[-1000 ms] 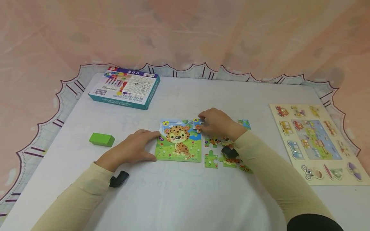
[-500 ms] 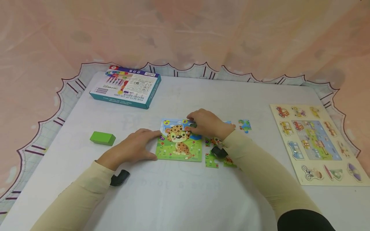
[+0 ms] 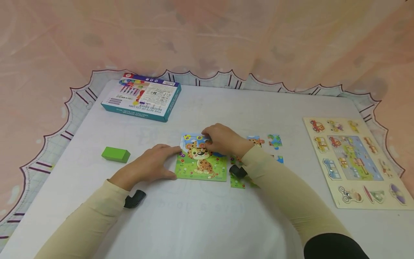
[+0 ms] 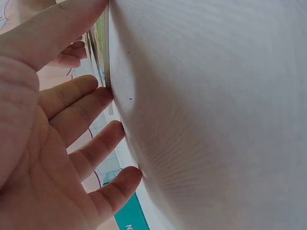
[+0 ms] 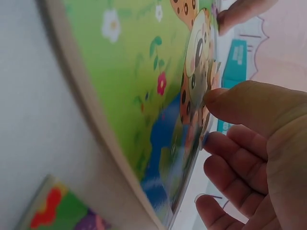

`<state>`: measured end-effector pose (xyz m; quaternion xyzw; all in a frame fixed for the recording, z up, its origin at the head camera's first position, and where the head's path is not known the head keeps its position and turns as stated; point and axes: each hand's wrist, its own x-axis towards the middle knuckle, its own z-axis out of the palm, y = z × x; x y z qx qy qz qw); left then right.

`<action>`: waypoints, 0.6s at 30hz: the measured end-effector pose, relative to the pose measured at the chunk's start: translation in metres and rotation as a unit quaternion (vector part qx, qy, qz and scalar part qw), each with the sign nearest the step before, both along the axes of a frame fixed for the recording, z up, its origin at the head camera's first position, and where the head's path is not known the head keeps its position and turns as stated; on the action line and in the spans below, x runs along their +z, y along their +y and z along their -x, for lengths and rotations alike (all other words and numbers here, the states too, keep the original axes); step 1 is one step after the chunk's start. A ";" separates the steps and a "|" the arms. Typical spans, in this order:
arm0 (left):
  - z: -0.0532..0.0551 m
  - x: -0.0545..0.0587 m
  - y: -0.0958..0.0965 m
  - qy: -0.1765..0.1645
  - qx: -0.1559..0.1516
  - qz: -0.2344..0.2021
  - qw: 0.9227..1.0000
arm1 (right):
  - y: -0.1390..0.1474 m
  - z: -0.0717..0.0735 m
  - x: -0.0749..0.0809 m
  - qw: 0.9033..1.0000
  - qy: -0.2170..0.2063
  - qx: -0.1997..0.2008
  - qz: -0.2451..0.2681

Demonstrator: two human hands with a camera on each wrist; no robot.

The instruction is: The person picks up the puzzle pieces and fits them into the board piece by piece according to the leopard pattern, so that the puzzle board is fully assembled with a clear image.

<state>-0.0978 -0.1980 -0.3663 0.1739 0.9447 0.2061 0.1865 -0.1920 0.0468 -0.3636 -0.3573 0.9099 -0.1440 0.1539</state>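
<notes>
A square leopard puzzle board (image 3: 191, 172) lies flat on the white table. Along its left edge rest the fingertips and thumb of my left hand (image 3: 148, 163), fingers spread and nearly straight in the left wrist view. My right hand (image 3: 224, 139) is over the board's upper part, pinching a small puzzle piece (image 5: 205, 127) between thumb and fingers. That piece is tilted close over the printed leopard's head. Loose leopard pieces lie right of the board, among them a blue-green one (image 3: 275, 141) and one with an ear (image 3: 255, 140); my right forearm covers others.
A green block (image 3: 114, 154) sits to the left. Behind it lies a flat teal-edged box (image 3: 142, 102) of beaded toys. At the right is a cream picture board (image 3: 343, 131) with vehicle pieces. A pink patterned cloth (image 3: 207, 39) rises behind the table.
My right hand has carried the puzzle piece leftward from the board's right edge to over the leopard's head, uncovering loose pieces at the right. My left hand stays at the board's left edge.
</notes>
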 end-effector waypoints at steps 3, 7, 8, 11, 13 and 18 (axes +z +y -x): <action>0.000 0.000 0.000 0.001 -0.001 -0.001 1.000 | -0.004 0.000 0.000 1.000 -0.003 0.000 -0.003; 0.001 -0.001 0.001 0.001 0.000 -0.001 1.000 | -0.010 -0.001 -0.001 1.000 -0.009 -0.003 -0.011; 0.001 -0.001 0.001 0.001 0.000 0.000 1.000 | -0.011 -0.002 -0.001 1.000 -0.005 -0.002 -0.012; 0.001 -0.001 0.001 -0.003 0.004 -0.001 1.000 | -0.015 -0.003 -0.001 1.000 -0.005 -0.002 -0.017; 0.000 -0.001 0.001 -0.003 0.003 0.000 1.000 | -0.017 -0.003 -0.001 1.000 -0.004 -0.003 -0.019; 0.001 -0.001 0.000 0.001 -0.001 0.001 1.000 | -0.022 -0.003 -0.001 0.999 0.008 -0.002 -0.033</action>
